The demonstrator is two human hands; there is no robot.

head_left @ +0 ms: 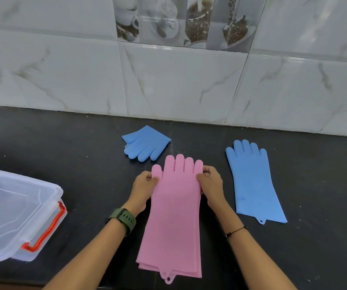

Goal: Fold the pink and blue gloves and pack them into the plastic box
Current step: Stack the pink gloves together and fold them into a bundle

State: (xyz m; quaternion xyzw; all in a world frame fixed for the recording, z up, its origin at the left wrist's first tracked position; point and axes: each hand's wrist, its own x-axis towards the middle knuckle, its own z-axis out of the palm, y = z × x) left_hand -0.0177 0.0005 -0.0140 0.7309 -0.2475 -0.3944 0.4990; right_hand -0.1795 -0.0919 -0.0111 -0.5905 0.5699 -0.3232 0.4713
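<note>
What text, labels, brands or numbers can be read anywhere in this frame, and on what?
None can be read.
Plastic box: a dark smudge on the lid, too blurred to tell if it is writing.
Pink gloves, blue gloves, watch: no visible print.
Picture tiles: cups only.

So the stacked gloves [174,216] lie flat in the middle of the counter [63,147], fingers toward the wall [168,80], cuffs hanging near the front edge. Left hand [144,186] pinches their left side up by the thumb, right hand [210,183] pinches the right side. Behind them, closer to the wall, sits a folded glove [145,143]. Off to the right lies a flat glove [252,181], fingers also toward the wall. The lidded box [15,214] sits far left, well apart.
</note>
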